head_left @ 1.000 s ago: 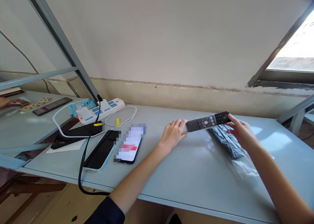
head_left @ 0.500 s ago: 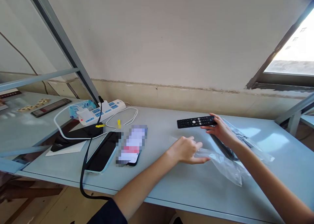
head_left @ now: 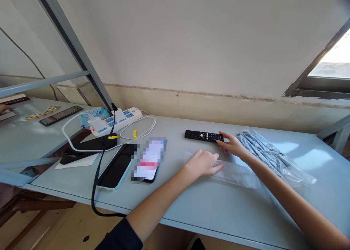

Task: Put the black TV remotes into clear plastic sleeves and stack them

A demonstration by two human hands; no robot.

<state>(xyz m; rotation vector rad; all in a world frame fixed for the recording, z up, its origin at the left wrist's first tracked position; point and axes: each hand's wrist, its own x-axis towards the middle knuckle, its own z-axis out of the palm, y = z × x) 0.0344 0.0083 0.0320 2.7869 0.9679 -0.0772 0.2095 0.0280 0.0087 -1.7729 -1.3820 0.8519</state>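
Note:
A black remote control (head_left: 201, 135) lies near the back of the grey-blue table, with my right hand (head_left: 231, 144) gripping its right end between thumb and fingers. Nearer to me, my left hand (head_left: 203, 163) rests over a clear plastic bag (head_left: 237, 174) that lies flat on the tabletop. Its thumb points right, apart from the fingers; whether it pinches the plastic cannot be made out. To the right of my right hand is a plastic-wrapped bundle of grey items (head_left: 264, 151).
Left of my hands lie a phone with a lit, blurred screen (head_left: 149, 160) and a dark-screened phone (head_left: 117, 166). Behind them are a white power strip (head_left: 117, 121) and cables. A metal frame post (head_left: 79, 53) rises at the left. Another person's hand (head_left: 4, 108) shows at the far left.
The remote has moved left and down onto the table with my right hand. The clear bag lies flatter, and the wrapped bundle is more exposed. The view has shifted slightly.

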